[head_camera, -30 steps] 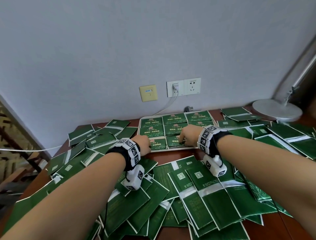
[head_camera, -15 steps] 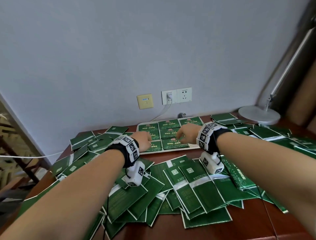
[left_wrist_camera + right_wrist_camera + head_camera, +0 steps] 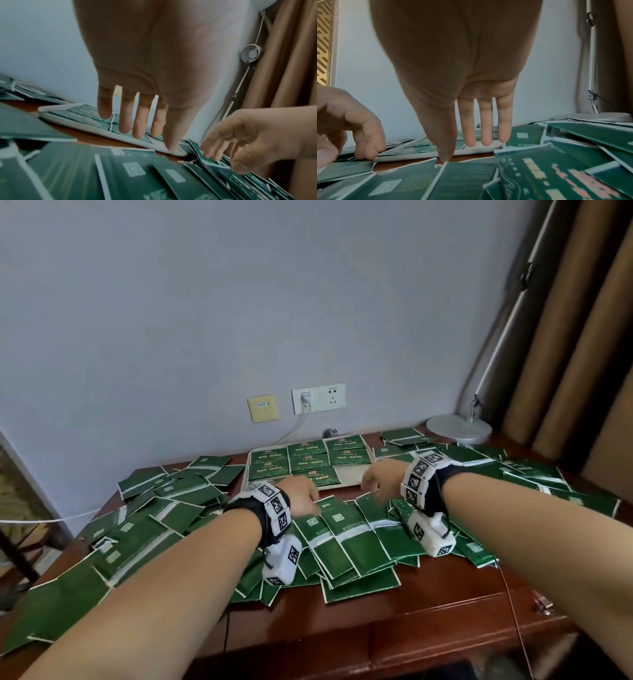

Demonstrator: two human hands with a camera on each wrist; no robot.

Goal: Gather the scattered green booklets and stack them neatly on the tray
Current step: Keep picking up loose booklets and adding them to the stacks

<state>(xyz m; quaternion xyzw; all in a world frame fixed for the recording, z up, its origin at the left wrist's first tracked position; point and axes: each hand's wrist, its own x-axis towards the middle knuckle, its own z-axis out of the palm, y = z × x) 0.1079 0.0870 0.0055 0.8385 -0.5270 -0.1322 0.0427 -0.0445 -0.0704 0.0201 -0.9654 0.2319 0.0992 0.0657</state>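
Note:
A white tray [image 3: 351, 474] lies at the back of the table with green booklets [image 3: 308, 462] in rows on it; its front right corner is bare. Loose green booklets [image 3: 346, 535] cover the table in front and on both sides. My left hand [image 3: 305, 499] hovers over the pile just before the tray's front edge [image 3: 77, 121], fingers straight and empty. My right hand [image 3: 376, 481] is beside it to the right, fingers relaxed; its thumb tip touches the edge of a loose booklet [image 3: 467, 175]. Neither hand holds anything.
A lamp base [image 3: 459, 429] stands at the back right beside brown curtains [image 3: 582, 371]. Wall sockets [image 3: 318, 400] with a plugged cable sit above the tray. Bare brown wood shows along the table's front edge [image 3: 376, 604].
Both hands have drawn back from the booklets on the tray's front row to the loose pile just in front of it. The head view has pulled back and tilted up.

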